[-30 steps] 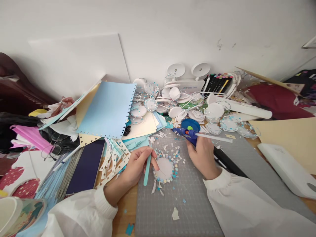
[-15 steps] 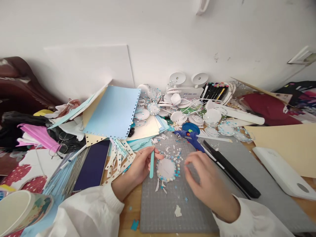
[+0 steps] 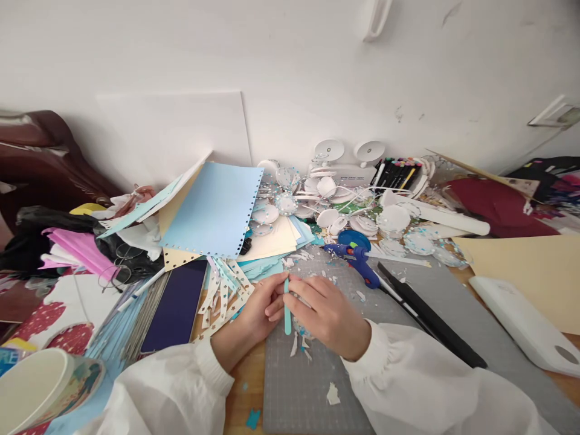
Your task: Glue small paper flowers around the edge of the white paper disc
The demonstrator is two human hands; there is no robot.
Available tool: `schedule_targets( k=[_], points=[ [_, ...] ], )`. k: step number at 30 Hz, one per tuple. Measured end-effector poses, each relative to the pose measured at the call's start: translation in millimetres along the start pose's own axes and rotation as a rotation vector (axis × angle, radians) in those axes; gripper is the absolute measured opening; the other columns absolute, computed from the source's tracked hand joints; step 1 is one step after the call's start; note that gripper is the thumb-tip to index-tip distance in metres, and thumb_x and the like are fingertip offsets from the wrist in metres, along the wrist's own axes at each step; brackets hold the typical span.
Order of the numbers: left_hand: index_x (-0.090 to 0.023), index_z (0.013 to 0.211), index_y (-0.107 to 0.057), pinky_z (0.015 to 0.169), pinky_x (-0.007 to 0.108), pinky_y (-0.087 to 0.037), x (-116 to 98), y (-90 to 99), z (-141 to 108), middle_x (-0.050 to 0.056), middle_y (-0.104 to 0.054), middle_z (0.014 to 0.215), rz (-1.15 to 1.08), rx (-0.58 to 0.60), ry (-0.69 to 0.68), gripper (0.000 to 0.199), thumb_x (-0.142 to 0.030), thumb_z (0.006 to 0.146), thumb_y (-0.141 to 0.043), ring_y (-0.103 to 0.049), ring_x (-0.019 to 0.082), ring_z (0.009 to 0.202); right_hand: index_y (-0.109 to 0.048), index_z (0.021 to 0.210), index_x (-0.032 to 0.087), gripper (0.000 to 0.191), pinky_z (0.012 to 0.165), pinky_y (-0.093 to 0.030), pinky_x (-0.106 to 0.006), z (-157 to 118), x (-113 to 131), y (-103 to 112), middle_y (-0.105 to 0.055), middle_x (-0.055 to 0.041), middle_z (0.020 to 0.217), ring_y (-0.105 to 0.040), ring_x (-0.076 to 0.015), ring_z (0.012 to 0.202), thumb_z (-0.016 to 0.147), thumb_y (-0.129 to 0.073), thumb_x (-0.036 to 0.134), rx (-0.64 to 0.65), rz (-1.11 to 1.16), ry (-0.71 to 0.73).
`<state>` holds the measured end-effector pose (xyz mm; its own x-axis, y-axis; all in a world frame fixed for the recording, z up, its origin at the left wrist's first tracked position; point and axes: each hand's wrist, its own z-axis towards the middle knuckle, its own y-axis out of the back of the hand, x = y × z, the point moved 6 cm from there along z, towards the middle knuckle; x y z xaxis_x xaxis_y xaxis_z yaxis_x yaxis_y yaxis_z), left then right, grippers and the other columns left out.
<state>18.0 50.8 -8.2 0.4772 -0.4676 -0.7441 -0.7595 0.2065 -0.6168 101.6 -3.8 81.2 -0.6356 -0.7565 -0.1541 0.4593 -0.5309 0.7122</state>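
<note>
A narrow teal strip (image 3: 287,314) points down toward me over the left part of the grey cutting mat (image 3: 312,386). My left hand (image 3: 260,308) is closed on its upper end. Against the same end rest the bent fingers of my right hand (image 3: 324,311), which are closed too; whether they pinch the strip or something small is hidden. Beneath my right hand, the round piece with blue and white bits (image 3: 301,327) is mostly covered. Small paper scraps (image 3: 294,344) lie just below it.
A blue glue gun (image 3: 357,260) and a long black tool (image 3: 435,326) lie to the right. White discs (image 3: 326,187) pile up by the wall. Blue paper (image 3: 212,205) leans at the left, near a dark blue box (image 3: 174,305) and a paper cup (image 3: 40,386).
My right hand has moved left to meet my left hand at the teal strip, and it now covers most of the round piece. The view has shifted slightly.
</note>
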Motion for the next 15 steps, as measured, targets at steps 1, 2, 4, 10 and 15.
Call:
schedule_targets(
  k=[1, 2, 4, 10, 15],
  points=[
    [-0.015, 0.061, -0.05, 0.031, 0.014, -0.014, 0.3, -1.7, -0.4, -0.012, -0.025, 0.035, 0.025, 0.031, -0.01, 0.035, -0.042, 0.076, -0.067, -0.014, 0.001, 0.029, -0.06, 0.095, 0.025, 0.023, 0.066, -0.057, -0.036, -2.5, -2.0, 0.3, -0.069, -0.0042, 0.084, -0.065, -0.0203, 0.078, 0.09, -0.047, 0.007, -0.018, 0.024, 0.009],
    [-0.015, 0.062, -0.051, 0.031, 0.015, -0.014, 0.4, -3.2, -0.8, -0.012, -0.024, 0.034, 0.053, 0.056, -0.026, 0.036, -0.043, 0.078, -0.066, -0.014, 0.001, 0.029, -0.06, 0.099, 0.024, 0.024, 0.068, -0.057, -0.036, -5.6, -4.9, 1.0, -0.07, -0.0046, 0.088, -0.066, -0.0201, 0.081, 0.09, -0.046, 0.007, -0.043, 0.065, 0.011],
    [-0.014, 0.067, -0.057, 0.033, 0.016, -0.015, -0.6, -4.9, -2.0, -0.01, -0.032, 0.035, 0.12, 0.073, -0.076, 0.036, -0.047, 0.082, -0.063, -0.014, 0.002, 0.029, -0.057, 0.107, 0.023, 0.028, 0.073, -0.058, -0.036, -13.5, -15.8, 3.2, -0.071, -0.006, 0.095, -0.067, -0.0197, 0.088, 0.09, -0.044, 0.006, -0.112, 0.181, -0.04],
    [-0.014, 0.074, -0.065, 0.046, 0.023, -0.028, -17.4, -1.8, -12.8, 0.002, -0.063, 0.061, 0.579, -0.114, -0.351, 0.04, -0.045, 0.091, -0.047, -0.035, 0.008, 0.044, -0.044, 0.099, 0.024, 0.016, 0.073, -0.056, -0.038, -49.7, -71.8, 8.0, -0.069, -0.0062, 0.093, -0.068, -0.0187, 0.087, 0.09, -0.049, 0.01, -0.448, 0.543, -0.596],
    [-0.017, 0.065, -0.052, 0.057, 0.024, -0.032, -25.6, -6.0, -21.3, -0.002, -0.045, 0.061, 0.806, -0.176, -0.496, 0.03, -0.035, 0.089, -0.051, -0.04, 0.012, 0.059, -0.041, 0.097, 0.023, 0.012, 0.068, -0.053, -0.034, -59.1, -71.7, 2.0, -0.065, -0.0044, 0.088, -0.065, -0.0168, 0.082, 0.093, -0.045, 0.013, -0.476, 0.733, -0.632]
  ],
)
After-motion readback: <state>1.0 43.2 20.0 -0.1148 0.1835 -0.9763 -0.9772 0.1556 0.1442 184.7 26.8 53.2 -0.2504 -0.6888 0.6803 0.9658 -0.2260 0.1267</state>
